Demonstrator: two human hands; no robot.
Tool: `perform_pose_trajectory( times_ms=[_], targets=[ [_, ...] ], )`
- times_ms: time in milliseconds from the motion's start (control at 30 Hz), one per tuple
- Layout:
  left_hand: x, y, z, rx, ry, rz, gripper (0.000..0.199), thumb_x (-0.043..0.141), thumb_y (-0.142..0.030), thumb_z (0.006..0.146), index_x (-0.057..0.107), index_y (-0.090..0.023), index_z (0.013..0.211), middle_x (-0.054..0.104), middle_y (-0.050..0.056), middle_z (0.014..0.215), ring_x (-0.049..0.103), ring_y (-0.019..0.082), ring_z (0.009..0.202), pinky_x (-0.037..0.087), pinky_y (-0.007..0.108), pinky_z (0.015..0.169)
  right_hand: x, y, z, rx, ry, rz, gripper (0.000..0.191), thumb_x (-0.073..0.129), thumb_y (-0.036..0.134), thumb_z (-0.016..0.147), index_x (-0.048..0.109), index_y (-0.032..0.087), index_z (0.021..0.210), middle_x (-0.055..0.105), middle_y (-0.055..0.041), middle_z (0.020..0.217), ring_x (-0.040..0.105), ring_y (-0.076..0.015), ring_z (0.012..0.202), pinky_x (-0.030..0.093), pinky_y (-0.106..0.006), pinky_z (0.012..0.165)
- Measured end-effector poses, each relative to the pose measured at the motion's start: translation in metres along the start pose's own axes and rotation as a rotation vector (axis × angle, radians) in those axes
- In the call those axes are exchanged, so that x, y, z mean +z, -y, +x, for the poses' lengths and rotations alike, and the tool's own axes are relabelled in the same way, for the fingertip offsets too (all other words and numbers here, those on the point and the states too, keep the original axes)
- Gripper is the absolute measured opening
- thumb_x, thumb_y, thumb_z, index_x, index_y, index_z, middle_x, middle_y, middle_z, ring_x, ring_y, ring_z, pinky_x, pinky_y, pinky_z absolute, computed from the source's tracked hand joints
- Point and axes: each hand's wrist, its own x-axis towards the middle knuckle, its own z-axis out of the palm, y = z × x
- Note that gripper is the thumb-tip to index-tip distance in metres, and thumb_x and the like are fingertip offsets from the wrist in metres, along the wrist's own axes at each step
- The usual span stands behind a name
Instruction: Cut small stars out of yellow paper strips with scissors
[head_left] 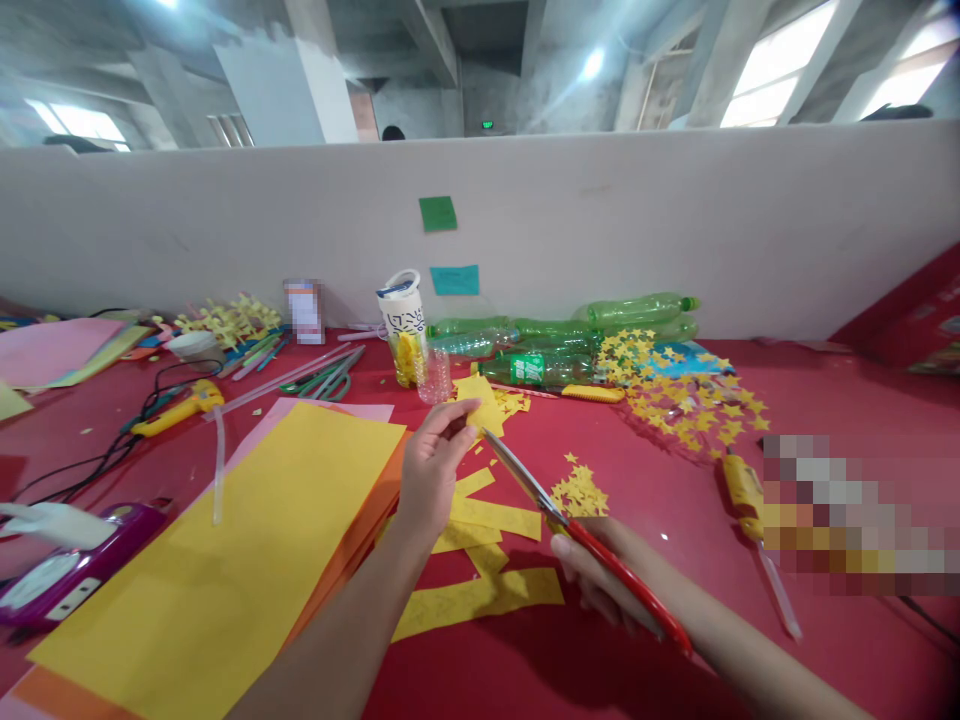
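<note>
My left hand [433, 465] is closed, pinching a small piece of yellow paper [484, 405] between thumb and fingers. In my right hand [600, 570] is a pair of scissors [551, 515] with red handles; the blade tips reach the lower edge of that piece, and the blades look nearly together. Several yellow paper strips [495, 515] lie on the red table beneath my hands. A small pile of cut yellow stars [581, 490] sits just beyond my right hand. Yellow offcuts lie behind the held piece, partly hidden by it.
Yellow paper sheets [300, 500] cover the left side, near a purple power strip [82, 570] and a yellow glue gun [184, 405]. Green bottles [555, 365], a white patterned cup [401, 310] and a yellow cutter [592, 393] lie or stand behind. Another glue gun [742, 495] is at right.
</note>
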Motion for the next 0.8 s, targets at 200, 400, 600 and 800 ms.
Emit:
perform_pose_trajectory(
  times_ms=[200,400,600,800],
  targets=[
    [-0.001,0.001,0.001,-0.011,0.010,0.000,0.027,0.059,-0.022,0.073,0.064,-0.020,0.099,0.060,0.005,0.104,0.054,0.016,0.094,0.042,0.026,0.081,0.001,-0.008,0.004,0.015,-0.021,0.019,0.044,0.041,0.059,0.080,0.045,0.018,0.064,0.042,0.0073,0.034,0.036,-0.0051,0.027,0.027,-0.013,0.029],
    [-0.002,0.002,0.002,-0.013,0.018,-0.003,0.027,0.059,-0.021,0.072,0.064,-0.020,0.099,0.061,0.005,0.103,0.054,0.017,0.096,0.042,0.026,0.082,0.003,-0.012,0.008,0.063,-0.025,0.017,0.048,0.041,0.062,0.078,0.046,0.017,0.062,0.044,0.0063,0.035,0.036,-0.0047,0.024,0.026,-0.012,0.025],
    [0.000,0.001,0.001,-0.019,-0.017,-0.009,0.027,0.059,-0.022,0.071,0.065,-0.019,0.096,0.062,0.006,0.102,0.055,0.017,0.094,0.042,0.026,0.081,0.004,0.002,0.004,0.098,-0.064,-0.036,0.050,0.042,0.064,0.075,0.042,0.018,0.056,0.040,0.0071,0.032,0.031,-0.0038,0.022,0.023,-0.013,0.024],
    [-0.001,0.001,0.002,-0.040,-0.031,-0.028,0.031,0.059,-0.019,0.068,0.065,-0.021,0.098,0.062,0.003,0.097,0.053,0.015,0.089,0.041,0.023,0.074,0.005,0.003,0.005,0.099,-0.070,-0.009,0.050,0.043,0.065,0.073,0.041,0.018,0.055,0.037,0.0083,0.030,0.031,-0.0038,0.022,0.023,-0.013,0.026]
  ],
)
